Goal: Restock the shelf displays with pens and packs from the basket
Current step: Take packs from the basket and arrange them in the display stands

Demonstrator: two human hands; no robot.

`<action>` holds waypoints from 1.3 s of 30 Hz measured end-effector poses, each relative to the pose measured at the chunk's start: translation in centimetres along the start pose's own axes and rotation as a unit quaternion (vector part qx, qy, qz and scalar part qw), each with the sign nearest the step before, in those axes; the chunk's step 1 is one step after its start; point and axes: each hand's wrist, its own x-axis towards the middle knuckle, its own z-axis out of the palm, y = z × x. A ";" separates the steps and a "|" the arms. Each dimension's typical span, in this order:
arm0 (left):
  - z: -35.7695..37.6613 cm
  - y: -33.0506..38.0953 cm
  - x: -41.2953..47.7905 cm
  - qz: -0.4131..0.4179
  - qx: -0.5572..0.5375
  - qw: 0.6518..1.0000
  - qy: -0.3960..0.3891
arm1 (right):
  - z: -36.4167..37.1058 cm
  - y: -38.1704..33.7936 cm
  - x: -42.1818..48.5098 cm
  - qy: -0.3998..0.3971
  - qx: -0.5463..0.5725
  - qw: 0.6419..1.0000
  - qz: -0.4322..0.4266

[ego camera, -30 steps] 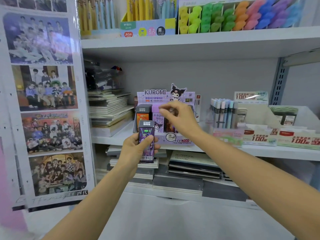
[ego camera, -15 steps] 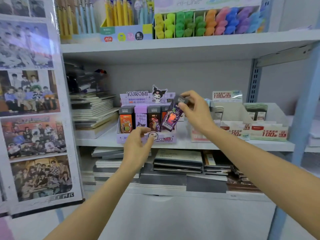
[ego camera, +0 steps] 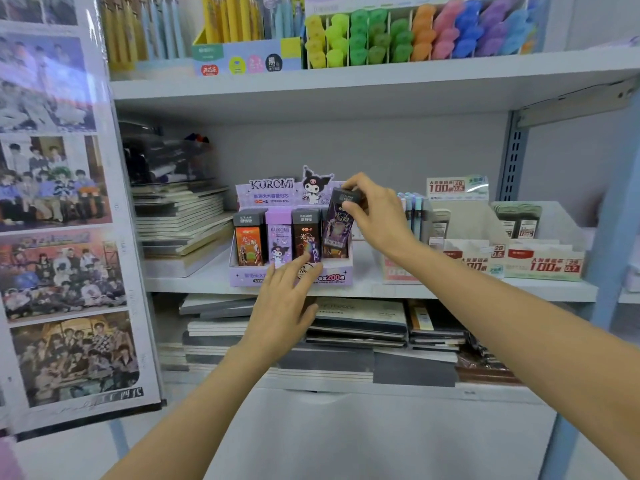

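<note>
Though still in right hand (ego camera: 377, 216) pinch, pack (ego camera: 336, 233) now in display (ego camera: 294, 277); left hand (ego camera: 284, 306) straight-fingered.

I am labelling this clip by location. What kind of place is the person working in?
Most likely a stationery shop. The shelves carry a Kuromi display box of small packs, a rack of coloured highlighters above, and stacked notebooks beside it.

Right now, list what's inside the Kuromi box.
Upright in the Kuromi box: orange pack, lilac pack, dark pack; the right hand pinches a tilted purple pack at its right end. Anything behind is covered.
</note>
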 end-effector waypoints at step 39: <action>-0.3 0.5 -0.2 0.004 0.019 0.999 -0.036 | 1.6 0.9 -0.8 -0.136 -0.168 0.976 0.001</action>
